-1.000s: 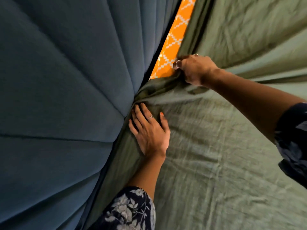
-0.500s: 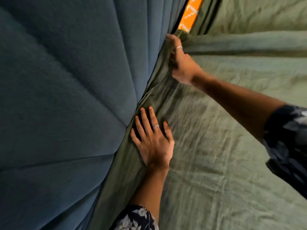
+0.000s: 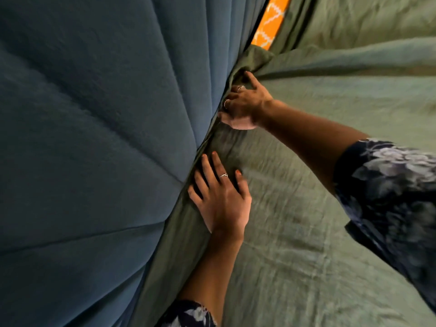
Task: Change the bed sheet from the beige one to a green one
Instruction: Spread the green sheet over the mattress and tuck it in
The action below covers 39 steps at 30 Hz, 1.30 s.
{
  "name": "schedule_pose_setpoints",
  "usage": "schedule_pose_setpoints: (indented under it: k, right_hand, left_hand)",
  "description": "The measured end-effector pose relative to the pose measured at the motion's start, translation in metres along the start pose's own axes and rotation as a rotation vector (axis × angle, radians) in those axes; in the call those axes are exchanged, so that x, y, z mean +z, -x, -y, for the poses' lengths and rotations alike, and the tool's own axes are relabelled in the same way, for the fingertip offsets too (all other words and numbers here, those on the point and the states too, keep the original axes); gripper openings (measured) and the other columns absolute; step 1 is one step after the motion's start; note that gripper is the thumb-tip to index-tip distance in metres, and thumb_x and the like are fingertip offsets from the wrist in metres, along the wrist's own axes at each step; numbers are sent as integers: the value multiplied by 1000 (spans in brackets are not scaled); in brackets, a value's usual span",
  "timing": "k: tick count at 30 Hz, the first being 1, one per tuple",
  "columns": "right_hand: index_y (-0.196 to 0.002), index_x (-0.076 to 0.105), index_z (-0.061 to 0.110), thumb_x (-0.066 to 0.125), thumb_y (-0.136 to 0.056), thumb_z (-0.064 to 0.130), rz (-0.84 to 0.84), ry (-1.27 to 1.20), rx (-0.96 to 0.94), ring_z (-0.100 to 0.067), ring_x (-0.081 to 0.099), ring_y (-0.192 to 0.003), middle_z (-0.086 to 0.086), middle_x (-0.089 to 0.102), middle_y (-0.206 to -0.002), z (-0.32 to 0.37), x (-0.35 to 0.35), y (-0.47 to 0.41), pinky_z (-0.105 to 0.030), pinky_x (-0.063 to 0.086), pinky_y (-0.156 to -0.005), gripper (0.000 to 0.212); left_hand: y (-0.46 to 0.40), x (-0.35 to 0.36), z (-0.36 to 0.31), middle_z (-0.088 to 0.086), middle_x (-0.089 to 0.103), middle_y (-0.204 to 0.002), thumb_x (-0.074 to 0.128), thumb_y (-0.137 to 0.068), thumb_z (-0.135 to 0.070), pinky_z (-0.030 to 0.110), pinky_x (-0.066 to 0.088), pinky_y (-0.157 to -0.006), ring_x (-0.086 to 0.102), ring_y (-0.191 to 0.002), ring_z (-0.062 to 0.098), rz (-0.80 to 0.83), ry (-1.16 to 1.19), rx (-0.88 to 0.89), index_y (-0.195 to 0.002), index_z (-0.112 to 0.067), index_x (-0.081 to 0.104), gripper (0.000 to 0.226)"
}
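The green sheet [image 3: 306, 220] covers the bed across the right half of the view, wrinkled and with a raised fold toward the top. My left hand [image 3: 221, 199] lies flat on it, fingers straight, fingertips at the crease where the sheet meets the headboard. Farther up that crease, my right hand [image 3: 245, 107] has its fingertips pushed down between sheet and headboard, out of sight, pressing the sheet's edge into the gap. No beige sheet is in view.
A dark blue padded headboard [image 3: 99, 149] with stitched panels fills the left half. A strip of orange mattress with a white pattern [image 3: 271, 22] shows uncovered at the top, between headboard and sheet. My sleeves are dark with a floral print.
My right hand went up the crease along the headboard, then came back down toward my left hand, its fingers now sunk in the gap. My left hand stayed flat on the sheet.
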State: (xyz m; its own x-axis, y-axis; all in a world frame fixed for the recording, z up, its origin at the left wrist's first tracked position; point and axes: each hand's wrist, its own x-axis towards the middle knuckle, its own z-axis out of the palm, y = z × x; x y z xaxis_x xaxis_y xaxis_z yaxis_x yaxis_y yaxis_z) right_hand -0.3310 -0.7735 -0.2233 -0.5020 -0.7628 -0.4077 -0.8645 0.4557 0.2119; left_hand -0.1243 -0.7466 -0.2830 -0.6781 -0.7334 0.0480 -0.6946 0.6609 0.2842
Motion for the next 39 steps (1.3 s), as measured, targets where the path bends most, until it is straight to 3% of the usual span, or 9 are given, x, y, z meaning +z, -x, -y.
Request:
schedule_pose_setpoints:
  k: [4, 8, 11, 14, 21, 27, 31, 35, 39]
  right_hand:
    - [-146, 36, 18, 18, -97, 52, 145, 20, 51, -20, 13, -147, -2, 32, -153, 2, -2, -15, -62, -10, -111, 62]
    - [-145, 37, 19, 27, -94, 55, 192, -126, 59, -17, 7, -147, 1, 28, -154, 2, -2, -17, -64, -10, -110, 63]
    - [-125, 60, 17, 42, -91, 38, -104, -316, 8, -24, 38, -134, -8, 53, -134, -16, -2, 0, -53, 14, -116, 44]
    - [-112, 65, 10, 37, -80, 28, -458, -408, -19, -36, 57, -105, -16, 62, -110, -50, 12, 30, -43, 43, -96, 46]
    - [-109, 57, -2, 39, -93, 14, -771, -473, 395, -44, 52, -97, -26, 51, -109, -130, 26, 57, -46, 42, -86, 29]
    - [-136, 50, 13, 49, -90, 5, -317, -527, 207, -36, 52, -117, -20, 54, -128, -152, -5, 5, -29, 39, -96, 47]
    - [-118, 57, 24, 50, -91, 14, -72, -309, 129, -35, 60, -100, -16, 61, -113, -145, -15, -21, -38, 50, -80, 29]
    - [-113, 56, 10, 46, -93, 15, -154, -243, 194, -37, 58, -96, -20, 57, -110, -141, -37, -33, -36, 41, -69, 23]
    - [-115, 50, -2, 45, -89, 7, -559, -828, 404, -37, 55, -109, -25, 58, -117, -151, -52, -66, -37, 39, -89, 28]
  left_hand:
    - [-36, 4, -9, 14, 48, -140, 33, -94, -44, 47, 41, -92, 50, -120, 34, 27, 0, 58, -144, -10, 39, 61]
    - [-47, 10, -14, 10, 30, -154, 26, -94, -39, 47, 37, -100, 40, -133, 29, 28, -29, 183, -149, -10, 29, 62]
    - [-55, 10, -17, 12, 34, -152, 29, -93, -33, 45, 41, -99, 42, -133, 28, -7, -7, 235, -146, -6, 35, 60]
    - [-82, 18, -31, 18, 49, -139, 32, -91, -31, 42, 48, -90, 54, -121, 32, -23, 67, 240, -138, -1, 47, 57]
    - [-111, 24, -59, 17, 59, -124, 36, -93, -41, 39, 49, -79, 60, -103, 33, -4, 85, 139, -137, -2, 46, 60]
    - [-107, 31, -57, 15, 47, -141, 34, -97, -39, 42, 46, -90, 53, -117, 32, -21, 126, 139, -145, -4, 35, 59]
    - [-108, 34, -54, 13, 45, -143, 34, -96, -39, 41, 47, -89, 53, -117, 30, -42, 118, 158, -146, -6, 33, 60]
    - [-106, 34, -55, 12, 44, -145, 36, -96, -38, 40, 45, -93, 52, -120, 28, -53, 139, 137, -147, -6, 32, 60]
    - [-105, 35, -55, 5, 35, -152, 39, -97, -28, 37, 37, -105, 44, -130, 21, -131, 155, 238, -149, -13, 30, 55]
